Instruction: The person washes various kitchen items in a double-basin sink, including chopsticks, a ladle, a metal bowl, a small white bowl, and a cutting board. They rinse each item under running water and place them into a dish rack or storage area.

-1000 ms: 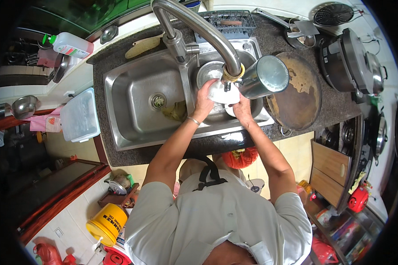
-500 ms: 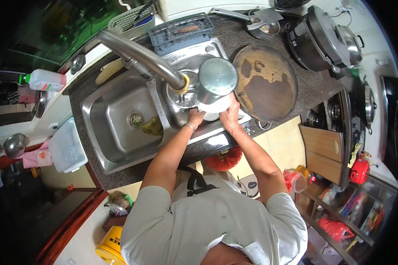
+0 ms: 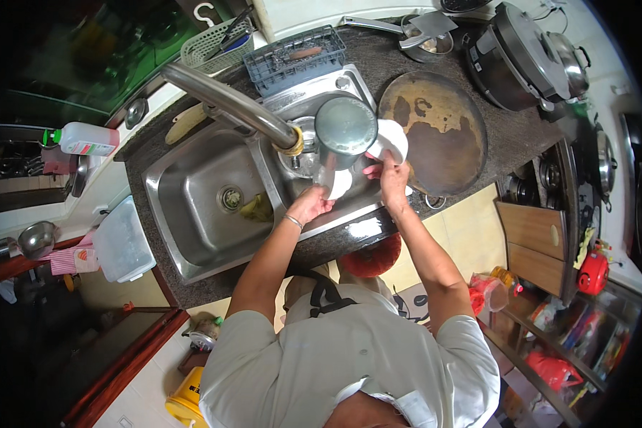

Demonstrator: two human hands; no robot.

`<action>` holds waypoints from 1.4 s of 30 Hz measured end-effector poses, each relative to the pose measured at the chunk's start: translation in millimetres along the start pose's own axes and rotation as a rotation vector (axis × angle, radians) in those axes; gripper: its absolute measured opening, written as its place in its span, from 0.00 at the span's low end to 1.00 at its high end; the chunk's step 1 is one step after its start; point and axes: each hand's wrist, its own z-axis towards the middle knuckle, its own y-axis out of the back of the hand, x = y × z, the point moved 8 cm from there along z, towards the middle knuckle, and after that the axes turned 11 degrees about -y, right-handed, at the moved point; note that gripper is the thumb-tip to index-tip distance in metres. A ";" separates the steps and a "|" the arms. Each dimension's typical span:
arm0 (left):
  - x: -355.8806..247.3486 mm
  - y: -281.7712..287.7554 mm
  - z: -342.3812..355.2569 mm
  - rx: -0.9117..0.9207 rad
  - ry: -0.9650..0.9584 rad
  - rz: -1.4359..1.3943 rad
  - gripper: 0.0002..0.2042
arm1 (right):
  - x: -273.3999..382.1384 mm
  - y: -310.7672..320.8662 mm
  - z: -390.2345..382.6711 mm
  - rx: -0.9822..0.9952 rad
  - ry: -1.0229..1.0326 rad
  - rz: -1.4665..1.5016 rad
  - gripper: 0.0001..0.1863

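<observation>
My right hand [image 3: 394,182] grips a white dish [image 3: 392,135] tilted up at the right rim of the double steel sink [image 3: 157,185]. My left hand [image 3: 310,205] is closed at the edge of a second white piece [image 3: 339,184], partly hidden under a steel cylinder [image 3: 346,127] at the spout of the curved faucet [image 3: 232,100]. A round metal vessel [image 3: 298,160] sits in the right basin below the spout. A yellowish rag [image 3: 253,208] lies in the left basin.
Right of the sink lie a large stained round board [image 3: 435,128], a small pot [image 3: 426,46] and a large cooker [image 3: 510,60]. Behind it are a grey basket [image 3: 292,60] and pale rack [image 3: 214,43]. At left are a bottle [image 3: 85,139] and plastic box [image 3: 121,239].
My hands, together on one white piece a second ago, have moved apart. My right hand has raised a white dish to the right, while my left has shifted down. The view has also turned.
</observation>
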 end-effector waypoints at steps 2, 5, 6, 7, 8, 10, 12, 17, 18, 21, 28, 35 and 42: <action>-18.0 -11.3 -8.1 0.083 -0.025 -0.159 0.11 | -2.7 2.7 4.0 0.001 -0.085 0.097 0.18; -47.4 -27.5 -13.4 0.218 -0.091 -0.293 0.12 | -8.9 3.2 6.9 0.004 -0.204 0.159 0.18; -55.1 -31.2 -13.3 0.281 -0.132 -0.312 0.13 | -9.3 2.6 6.3 -0.004 -0.233 0.190 0.18; -61.8 -34.6 -14.6 0.345 -0.172 -0.330 0.15 | -9.5 2.5 6.0 -0.012 -0.262 0.221 0.18; -64.0 -33.3 -14.5 0.337 -0.174 -0.340 0.15 | -7.8 1.4 7.1 0.008 -0.273 0.242 0.19; -67.9 -37.1 -14.9 0.364 -0.179 -0.302 0.15 | -9.0 2.6 9.4 -0.005 -0.335 0.293 0.18; -69.4 -43.7 -20.4 0.397 -0.200 -0.256 0.13 | -10.5 4.5 14.0 0.013 -0.373 0.345 0.18; -71.2 -52.3 -38.6 0.406 -0.113 -0.429 0.13 | -11.4 12.6 21.7 0.056 -0.430 0.442 0.16; -76.0 -60.7 -49.6 0.387 -0.109 -0.448 0.14 | -12.4 14.2 23.4 0.063 -0.438 0.456 0.16; -86.6 -67.8 -56.5 0.473 -0.166 -0.438 0.20 | -16.5 20.6 34.1 0.126 -0.465 0.502 0.17; -114.1 -102.2 -69.2 0.593 -0.211 -0.669 0.20 | -9.3 16.0 33.7 0.160 -0.512 0.562 0.24; -102.9 -70.4 -31.8 0.070 -0.411 -0.614 0.12 | -13.9 2.3 2.3 0.225 -0.414 0.508 0.29; -102.3 -37.9 -90.2 0.001 -0.435 -0.038 0.17 | -32.7 -12.7 -24.9 0.220 -0.372 0.228 0.23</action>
